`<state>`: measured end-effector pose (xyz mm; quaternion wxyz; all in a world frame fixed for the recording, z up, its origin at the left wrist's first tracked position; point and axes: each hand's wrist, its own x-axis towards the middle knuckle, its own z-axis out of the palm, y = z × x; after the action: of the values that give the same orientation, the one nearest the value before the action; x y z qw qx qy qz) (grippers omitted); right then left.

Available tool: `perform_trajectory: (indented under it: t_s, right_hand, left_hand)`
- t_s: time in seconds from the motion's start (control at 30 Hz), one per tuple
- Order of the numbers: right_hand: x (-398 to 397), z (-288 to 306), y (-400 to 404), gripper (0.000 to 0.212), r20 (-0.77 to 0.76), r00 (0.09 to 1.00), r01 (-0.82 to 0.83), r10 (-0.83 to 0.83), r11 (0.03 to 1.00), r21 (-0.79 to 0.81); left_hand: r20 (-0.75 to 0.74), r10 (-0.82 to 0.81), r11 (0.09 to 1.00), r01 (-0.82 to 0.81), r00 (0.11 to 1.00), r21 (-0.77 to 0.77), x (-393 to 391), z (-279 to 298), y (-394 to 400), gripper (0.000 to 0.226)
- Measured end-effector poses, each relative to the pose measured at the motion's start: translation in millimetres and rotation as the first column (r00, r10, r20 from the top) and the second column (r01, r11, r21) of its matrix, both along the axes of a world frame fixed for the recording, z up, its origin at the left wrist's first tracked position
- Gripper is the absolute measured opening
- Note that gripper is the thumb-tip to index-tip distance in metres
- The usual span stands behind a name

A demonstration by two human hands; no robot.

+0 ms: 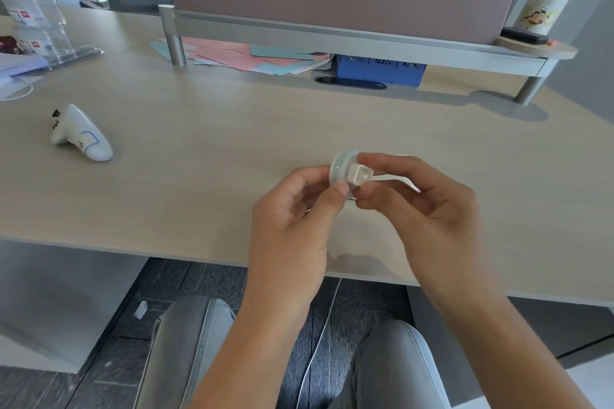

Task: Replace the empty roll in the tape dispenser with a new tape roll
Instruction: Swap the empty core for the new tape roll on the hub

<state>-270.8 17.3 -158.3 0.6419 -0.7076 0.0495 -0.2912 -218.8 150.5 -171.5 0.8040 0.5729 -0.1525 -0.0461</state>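
both hands pinch the little clear tape roll (342,171) above the desk (232,156), left hand (292,219) on its rim, right hand (428,209) on the white hub (358,174), so push straight, not crooked.

Bright, soft daylight; slight blur, wide-angle edge bending.

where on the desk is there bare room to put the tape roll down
Bare desk lies wide between the white dispenser at left and both hands, left hand and right hand, holding the tape roll. More lies right of the hands. The far edge is crowded with coloured paper and a blue box.
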Motion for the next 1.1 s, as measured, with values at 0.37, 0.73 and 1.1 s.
perform_trajectory:
  t_s: [0.37,0.73,1.1]
  right_hand:
    - [0.1,-3.6,-1.6,0.013,-0.039,0.999,-0.011,0.02,0.977,0.214]
    - [-0.6,-5.1,2.7,0.022,0.014,1.0,0.001,-0.002,0.999,0.035]
    - [-3.2,-10.5,-7.6,0.024,0.103,0.995,0.036,0.007,0.912,-0.409]
  left_hand:
    - [0.079,-0.002,1.0,0.0,0.997,0.025,-4.0,-4.5,2.8,0.018]
    - [0.095,0.037,0.996,-0.044,0.995,0.076,-7.0,-0.6,-0.4,0.022]
    - [0.12,0.041,0.991,-0.056,0.992,0.12,-10.0,2.5,0.7,0.022]
